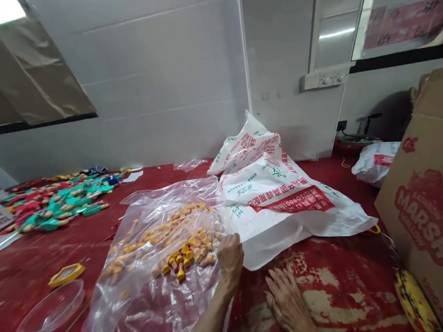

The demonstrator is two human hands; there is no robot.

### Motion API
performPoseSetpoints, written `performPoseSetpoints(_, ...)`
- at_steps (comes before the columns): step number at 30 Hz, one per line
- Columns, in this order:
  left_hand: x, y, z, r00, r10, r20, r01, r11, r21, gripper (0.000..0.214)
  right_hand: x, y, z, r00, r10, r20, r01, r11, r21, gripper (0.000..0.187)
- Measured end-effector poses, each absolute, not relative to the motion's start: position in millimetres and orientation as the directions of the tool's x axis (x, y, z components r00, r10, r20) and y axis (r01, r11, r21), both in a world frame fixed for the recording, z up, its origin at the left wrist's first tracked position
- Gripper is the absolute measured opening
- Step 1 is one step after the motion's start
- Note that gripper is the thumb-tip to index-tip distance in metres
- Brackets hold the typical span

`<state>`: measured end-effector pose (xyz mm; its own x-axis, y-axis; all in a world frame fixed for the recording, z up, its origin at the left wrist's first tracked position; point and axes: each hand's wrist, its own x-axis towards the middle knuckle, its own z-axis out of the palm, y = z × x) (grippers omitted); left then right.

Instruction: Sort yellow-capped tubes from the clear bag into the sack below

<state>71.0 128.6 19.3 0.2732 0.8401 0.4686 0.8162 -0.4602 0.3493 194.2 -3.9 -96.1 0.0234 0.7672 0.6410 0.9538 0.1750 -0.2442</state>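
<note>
A clear plastic bag (153,273) lies on the red table (330,280), holding several small yellow and red pieces (182,251). My left hand (229,260) reaches into the bag's mouth, its fingers curled among the pieces; whether it grips any is hidden. My right hand (289,304) rests flat on the worn red table surface just right of the bag, fingers stretched out, holding nothing.
A white printed sack (277,192) lies behind the bag. A brown cardboard box (431,205) stands at right. At left are a clear plastic lid (49,310), a yellow hexagonal frame (67,274), and a pile of green and red items (59,202). Another white bag (374,160) sits far right.
</note>
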Motion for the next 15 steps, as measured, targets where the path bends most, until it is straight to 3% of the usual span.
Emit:
performPoseSetpoints(4,48,118,-12,0.183,0.808,0.56,0.719,-0.498,0.484,0.023,207,9,-71,0.031,0.689,0.724,0.945,0.217,-0.246,0.035)
performPoseSetpoints(7,42,104,-35,0.098,0.812,0.576,0.576,-0.518,0.632,0.02,215,36,-47,-0.088,0.668,0.739,0.956,0.264,-0.126,0.038)
performPoseSetpoints(11,46,93,-47,0.068,0.886,0.458,0.451,-0.437,0.778,0.013,207,75,-25,-0.241,0.69,0.682,0.949,0.315,0.016,0.032)
performPoseSetpoints(15,44,97,-53,-0.12,0.952,0.281,0.241,-0.247,0.939,0.024,190,82,-12,-0.379,0.683,0.625,0.872,0.49,-0.006,0.027)
